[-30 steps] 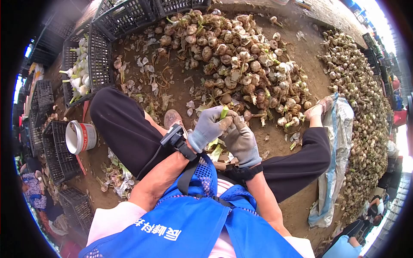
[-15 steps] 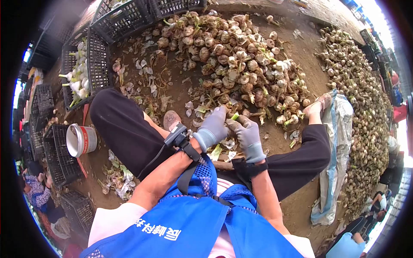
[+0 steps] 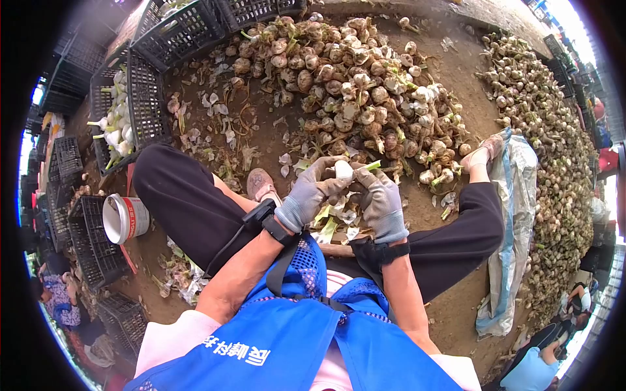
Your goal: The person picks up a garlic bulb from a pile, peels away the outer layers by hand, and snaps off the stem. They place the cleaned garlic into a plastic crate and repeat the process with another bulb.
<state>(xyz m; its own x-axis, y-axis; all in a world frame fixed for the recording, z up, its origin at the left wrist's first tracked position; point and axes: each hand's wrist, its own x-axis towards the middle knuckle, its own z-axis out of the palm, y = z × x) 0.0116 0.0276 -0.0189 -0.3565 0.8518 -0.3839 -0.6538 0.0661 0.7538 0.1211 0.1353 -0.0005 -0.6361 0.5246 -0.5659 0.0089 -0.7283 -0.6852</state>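
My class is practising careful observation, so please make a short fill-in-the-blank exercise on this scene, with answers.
1. The left hand and the right hand both wear grey ____.
2. Between the hands, the stem of the white garlic bulb is coloured ____.
3. The person's vest is mostly ____ in colour.
4. The plastic crate near the left knee is coloured ____.

Missing words: gloves; green; blue; black.

There are two hands [image 3: 310, 195] [image 3: 381, 203], one bulb [image 3: 343, 171], one bucket [image 3: 126, 218].
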